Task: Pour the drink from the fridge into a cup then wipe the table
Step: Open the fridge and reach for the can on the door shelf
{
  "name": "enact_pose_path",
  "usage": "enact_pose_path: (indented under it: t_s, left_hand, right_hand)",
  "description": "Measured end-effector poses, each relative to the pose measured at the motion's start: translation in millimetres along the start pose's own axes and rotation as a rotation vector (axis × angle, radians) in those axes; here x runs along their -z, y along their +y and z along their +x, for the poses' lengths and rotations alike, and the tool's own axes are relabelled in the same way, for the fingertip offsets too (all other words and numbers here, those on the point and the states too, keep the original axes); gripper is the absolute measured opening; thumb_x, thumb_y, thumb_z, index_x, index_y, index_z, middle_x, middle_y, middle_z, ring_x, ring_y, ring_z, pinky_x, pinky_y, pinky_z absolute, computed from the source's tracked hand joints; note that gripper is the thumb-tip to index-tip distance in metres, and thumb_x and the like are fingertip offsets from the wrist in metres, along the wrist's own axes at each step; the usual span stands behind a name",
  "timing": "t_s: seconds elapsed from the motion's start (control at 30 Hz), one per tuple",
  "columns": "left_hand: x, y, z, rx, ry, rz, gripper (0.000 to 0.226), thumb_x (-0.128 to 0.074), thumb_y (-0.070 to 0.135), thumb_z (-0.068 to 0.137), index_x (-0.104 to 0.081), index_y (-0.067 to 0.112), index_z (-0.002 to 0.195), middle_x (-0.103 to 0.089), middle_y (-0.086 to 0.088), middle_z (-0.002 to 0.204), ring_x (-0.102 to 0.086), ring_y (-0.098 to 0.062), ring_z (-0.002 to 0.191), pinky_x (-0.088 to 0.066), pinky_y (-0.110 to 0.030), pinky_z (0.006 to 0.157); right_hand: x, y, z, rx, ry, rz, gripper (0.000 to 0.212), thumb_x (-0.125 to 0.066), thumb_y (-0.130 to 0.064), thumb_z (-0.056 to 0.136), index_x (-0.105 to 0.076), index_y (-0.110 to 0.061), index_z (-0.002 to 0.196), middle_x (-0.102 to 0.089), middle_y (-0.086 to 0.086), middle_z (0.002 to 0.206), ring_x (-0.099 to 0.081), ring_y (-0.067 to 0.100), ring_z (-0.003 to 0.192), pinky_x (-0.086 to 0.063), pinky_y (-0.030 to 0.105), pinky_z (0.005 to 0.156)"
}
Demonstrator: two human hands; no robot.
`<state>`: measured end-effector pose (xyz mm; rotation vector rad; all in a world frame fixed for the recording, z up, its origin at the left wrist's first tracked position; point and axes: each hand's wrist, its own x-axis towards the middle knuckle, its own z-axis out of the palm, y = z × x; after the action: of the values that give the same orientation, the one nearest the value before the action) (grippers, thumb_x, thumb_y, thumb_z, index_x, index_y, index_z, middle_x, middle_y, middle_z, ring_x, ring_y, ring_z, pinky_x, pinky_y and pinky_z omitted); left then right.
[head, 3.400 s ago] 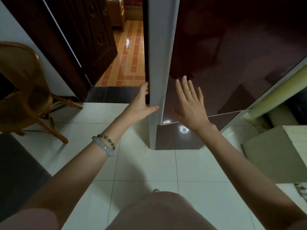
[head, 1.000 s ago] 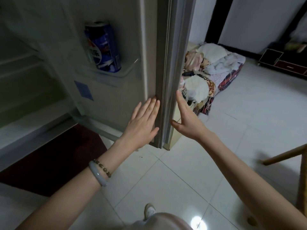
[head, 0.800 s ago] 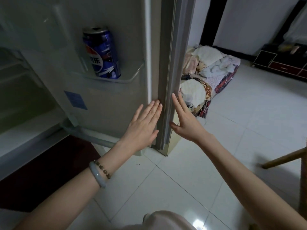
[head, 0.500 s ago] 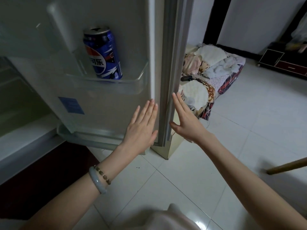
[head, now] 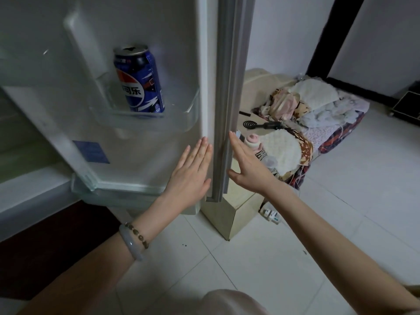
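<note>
The fridge door (head: 159,42) stands open, its inner side facing me. A blue drink can (head: 139,79) stands upright in a clear door shelf (head: 181,117). My left hand (head: 192,173) lies flat with straight fingers on the door's inner panel near its edge, below and right of the can. My right hand (head: 246,168) is flat against the door's outer edge with the grey seal (head: 223,98), fingers straight. Neither hand holds anything. No cup or table is in view.
The fridge interior (head: 20,144) lies at the left, a dark lower door (head: 45,246) below it. A cream low cabinet (head: 236,208) stands behind the door. A pile of bedding (head: 318,119) lies on the white tile floor (head: 341,212), a power strip (head: 271,215) beside it.
3.4 s ago the fridge was shut with both hands at its edge. Over the last second the open door swung a little wider; the can now sits more central.
</note>
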<state>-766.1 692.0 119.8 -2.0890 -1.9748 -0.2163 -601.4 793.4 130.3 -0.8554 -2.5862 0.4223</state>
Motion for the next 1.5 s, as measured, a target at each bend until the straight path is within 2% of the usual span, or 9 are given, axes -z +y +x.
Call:
enact_pose_path:
  t_s: [0.23,0.53,0.67,0.83,0.97,1.07,1.17,1.3,1.5]
  left_hand:
    - [-2.1,-9.1,40.1,0.043,-0.02,0.041,0.079,-0.045,0.029,0.094,0.006,0.004,0.148,0.02,-0.009,0.151,0.016,-0.018,0.142,0.008,-0.038,0.117]
    - [-11.0,-5.4,49.7,0.085,-0.075,0.07,0.081,-0.039,0.034,0.097,0.022,0.004,0.141,0.03,-0.014,0.148,0.023,-0.02,0.139,0.01,-0.036,0.117]
    - [-8.0,-3.4,46.5,0.084,-0.05,0.055,0.081,-0.043,0.033,0.095,0.014,0.004,0.145,0.026,-0.014,0.149,0.019,-0.019,0.14,0.011,-0.034,0.116]
    - [-1.4,-5.0,43.6,0.075,-0.057,0.097,0.081,-0.054,0.027,0.087,-0.007,0.0,0.148,0.0,-0.018,0.156,-0.006,-0.026,0.145,0.001,-0.038,0.117]
    - [13.9,-5.1,38.1,0.042,-0.067,0.076,0.081,-0.047,0.031,0.092,0.005,0.008,0.149,0.011,-0.013,0.157,0.005,-0.022,0.146,0.01,-0.033,0.114]
    - [34.5,-7.3,30.5,0.0,-0.021,0.02,0.074,-0.045,0.034,0.094,-0.002,0.012,0.151,0.0,-0.009,0.159,0.0,-0.019,0.146,0.009,-0.03,0.112]
    - [64.2,-12.2,16.9,-0.043,-0.04,-0.041,0.063,-0.043,0.039,0.095,-0.019,0.017,0.149,-0.013,-0.004,0.158,-0.01,-0.017,0.145,-0.007,-0.03,0.116]
    - [116.1,-32.9,-13.6,-0.079,0.046,-0.228,0.049,-0.047,0.039,0.095,-0.041,0.022,0.14,-0.035,0.002,0.148,-0.028,-0.011,0.136,-0.025,-0.032,0.112]
    - [187.0,-94.6,-45.1,-0.009,0.305,-0.336,0.046,-0.059,0.033,0.088,-0.054,0.015,0.13,-0.055,0.0,0.13,-0.045,-0.014,0.123,-0.019,-0.005,0.098]
  right_hand:
    - [1.8,32.8,35.4,0.04,-0.047,0.019,0.091,-0.061,-0.018,0.086,0.004,-0.009,0.149,0.0,0.007,0.158,-0.003,0.013,0.145,-0.002,0.018,0.113]
    - [-2.0,50.9,50.6,0.051,-0.101,0.027,0.095,-0.061,-0.02,0.086,0.01,-0.009,0.148,0.002,0.008,0.158,-0.003,0.017,0.145,-0.002,0.02,0.112]
    - [-3.3,53.2,47.9,0.084,-0.098,0.016,0.095,-0.062,-0.02,0.087,0.011,-0.011,0.147,0.0,0.008,0.158,-0.003,0.017,0.145,-0.002,0.02,0.112]
    - [0.6,52.8,48.2,0.071,-0.112,-0.019,0.096,-0.062,-0.023,0.086,0.01,-0.012,0.148,-0.002,0.007,0.158,-0.006,0.019,0.145,-0.008,0.026,0.116]
    - [12.1,41.9,45.7,-0.001,-0.165,-0.028,0.093,-0.062,-0.027,0.086,0.005,-0.016,0.15,-0.017,0.009,0.156,-0.024,0.022,0.141,-0.026,0.035,0.114]
    - [31.7,24.9,40.8,-0.01,-0.185,-0.131,0.069,-0.057,-0.029,0.09,-0.022,-0.016,0.148,-0.043,0.011,0.143,-0.046,0.024,0.125,-0.036,0.034,0.099]
    - [55.6,-2.6,34.8,-0.025,-0.173,-0.149,0.054,-0.057,-0.028,0.091,-0.039,-0.017,0.141,-0.053,0.01,0.135,-0.055,0.022,0.116,-0.043,0.034,0.095]
    - [85.3,-55.6,33.1,0.032,-0.08,-0.16,0.051,-0.058,-0.029,0.09,-0.044,-0.018,0.138,-0.056,0.006,0.132,-0.055,0.02,0.118,-0.044,0.036,0.098]
    - [110.0,-146.6,42.4,0.186,0.212,0.035,0.044,-0.06,-0.021,0.089,-0.051,-0.02,0.132,-0.06,0.0,0.124,-0.056,0.011,0.11,-0.045,0.03,0.096]
